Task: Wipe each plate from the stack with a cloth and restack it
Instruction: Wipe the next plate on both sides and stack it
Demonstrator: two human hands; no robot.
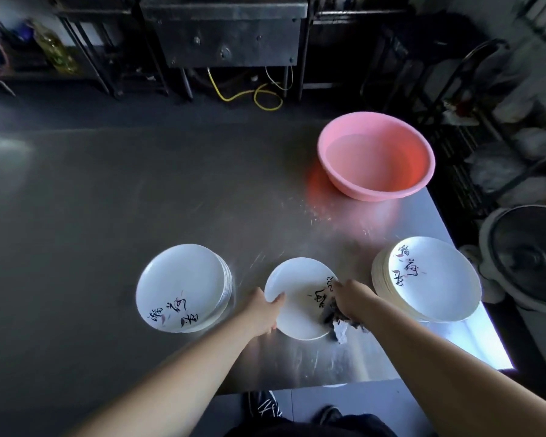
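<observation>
The fingers point(279, 300) of the left hand point(264, 312) are curling over the left rim of a single white plate point(293, 298), with the thumb lying along the plate's near-left edge, so the hand is gripping the plate by its rim. The fingers of the right hand point(349, 298) are curling downward around a dark cloth point(338, 316) and are pressing it onto the right portion of the same plate; the fingertips themselves are lying hidden under the hand. A pale corner of the cloth is hanging off the plate's near-right edge onto the steel table point(108, 216).

The plate is sitting flat on the table near its front edge, between two stacks. It is showing a glossy white face with dark brush-style characters, partly covered by the right hand and cloth.

To the left, just beside the left hand, a stack of white plates point(180, 285) is resting on the table; its top plate is carrying black characters with small reddish marks near the front rim. To the right, a taller stack of plates point(432, 279) is standing near the table's right edge, leaning slightly, with the same markings facing the far-left side of its top plate.

Farther back on the right, a pink basin point(375, 156) is sitting on the table, holding what appears to be clear water.

Beyond the table, a yellow hose point(249, 96) is lying on the floor beneath dark metal equipment.
</observation>
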